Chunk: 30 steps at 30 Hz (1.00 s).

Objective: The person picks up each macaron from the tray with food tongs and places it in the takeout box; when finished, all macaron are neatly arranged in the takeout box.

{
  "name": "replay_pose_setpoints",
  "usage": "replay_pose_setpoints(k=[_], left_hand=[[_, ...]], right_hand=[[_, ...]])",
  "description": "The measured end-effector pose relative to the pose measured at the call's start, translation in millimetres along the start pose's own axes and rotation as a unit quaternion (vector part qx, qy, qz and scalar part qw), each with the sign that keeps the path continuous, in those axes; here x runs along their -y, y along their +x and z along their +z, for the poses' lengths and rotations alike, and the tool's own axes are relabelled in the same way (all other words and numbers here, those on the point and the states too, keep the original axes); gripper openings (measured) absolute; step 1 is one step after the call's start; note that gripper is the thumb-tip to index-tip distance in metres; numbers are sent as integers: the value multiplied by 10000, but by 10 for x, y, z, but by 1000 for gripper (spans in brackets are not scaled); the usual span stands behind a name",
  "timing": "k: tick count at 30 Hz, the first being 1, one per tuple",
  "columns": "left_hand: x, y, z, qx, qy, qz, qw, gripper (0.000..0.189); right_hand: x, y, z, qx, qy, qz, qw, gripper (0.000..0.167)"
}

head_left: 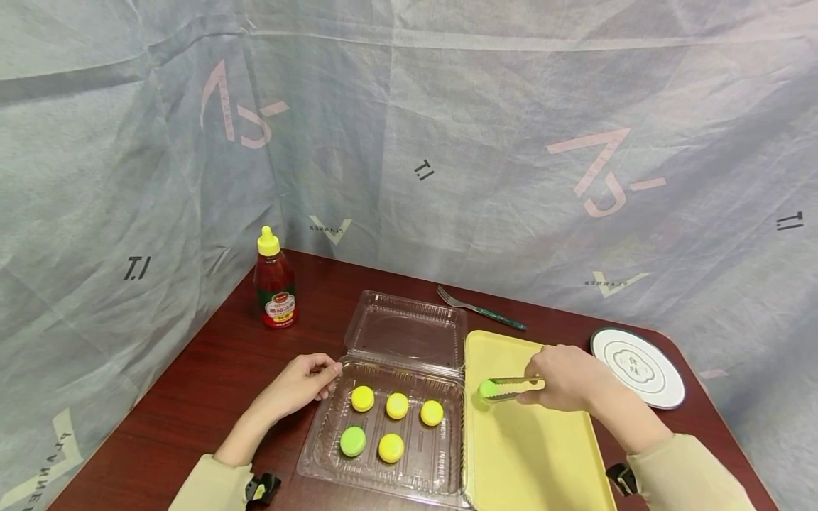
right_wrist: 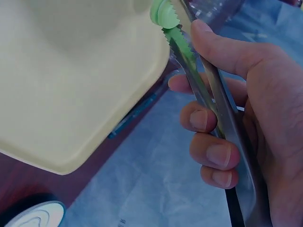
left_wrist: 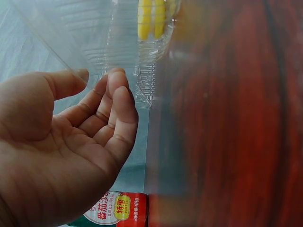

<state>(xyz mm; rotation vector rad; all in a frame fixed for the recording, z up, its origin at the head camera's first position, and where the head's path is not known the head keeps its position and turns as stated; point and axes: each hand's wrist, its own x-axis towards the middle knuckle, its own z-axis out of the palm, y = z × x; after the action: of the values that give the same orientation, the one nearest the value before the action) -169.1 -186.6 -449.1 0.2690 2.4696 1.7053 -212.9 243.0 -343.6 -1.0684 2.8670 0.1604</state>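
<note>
My right hand (head_left: 569,376) grips metal tongs (right_wrist: 220,104), fingers and thumb wrapped round both arms. The serrated tips pinch a green macaron (right_wrist: 164,14) over the left part of the yellow tray (head_left: 537,454). At the left, my left hand (head_left: 300,387) holds the upper left rim of a clear plastic container (head_left: 377,486) between thumb and curled fingers. The container's lid lies folded back. Inside sit several yellow macarons (head_left: 391,448) and one green macaron (head_left: 353,441), in two rows.
A ketchup bottle (head_left: 276,287) stands at the back left. Behind the tray lies a fork (head_left: 482,310) with a teal handle. A white plate (head_left: 639,369) rests to the right of the tray. Grey cloth (head_left: 479,142) hangs along the table's far and side edges.
</note>
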Motion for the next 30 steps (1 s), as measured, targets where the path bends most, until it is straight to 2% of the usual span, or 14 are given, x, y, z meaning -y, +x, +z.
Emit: replay_pose_setpoints(k=[7,11,15,24,30], left_hand=[[3,9,0,-10,45,14,10000,25],[9,17,6,-17,31,16,10000,25],[5,17,7,-28,20,-2,10000,24],[-10,-2,2,-14,-41,81,10000,24],[5,12,5,-31,31,-17,10000,23]], right_hand=[[-15,-76,-202,-138,136,102,9998,24],[26,-124,-311,-270,111,38,9996,28],[98,-145,-388,-334,136,-125,9993,24],[362,-125,-456,-390,259,-462,9978,26],[512,-87,-420,-466,157,-737,9961,25]])
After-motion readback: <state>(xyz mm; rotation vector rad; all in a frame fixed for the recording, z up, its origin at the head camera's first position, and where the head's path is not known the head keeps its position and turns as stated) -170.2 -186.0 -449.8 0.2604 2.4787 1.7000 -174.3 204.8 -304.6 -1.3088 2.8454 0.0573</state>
